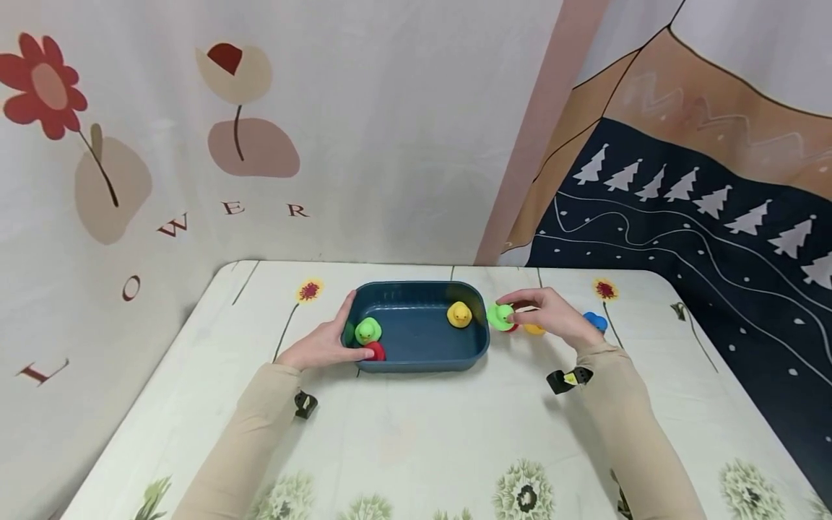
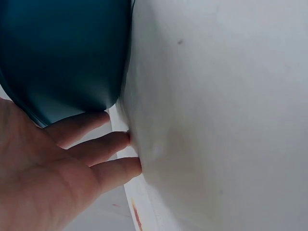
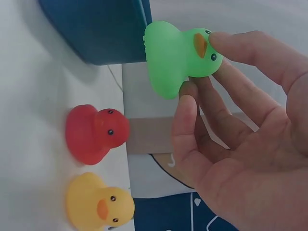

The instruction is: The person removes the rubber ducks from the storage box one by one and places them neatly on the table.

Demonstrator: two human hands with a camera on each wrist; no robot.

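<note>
A dark blue rectangular tub (image 1: 416, 365) stands on the table. My left hand (image 1: 321, 345) holds its left end, the thumb over the front corner by a red duck and the index finger at the back corner; in the left wrist view, the other fingers (image 2: 118, 172) reach the table. Inside the tub sit a green rubber duck (image 1: 367, 331), the partly hidden red duck (image 1: 375, 351) and a yellow duck (image 1: 459, 315). Just past the right wall, my right hand (image 1: 546, 313) pinches another green rubber duck (image 3: 175, 60) by head and body, held up at rim height.
On the table right of the tub are a red duck (image 3: 96, 134) and a yellow duck (image 3: 98, 202), both partly hidden in the head view. A blue object (image 1: 595, 321) lies farther right, behind the right wrist. Printed curtains (image 1: 390, 144) hang behind the table.
</note>
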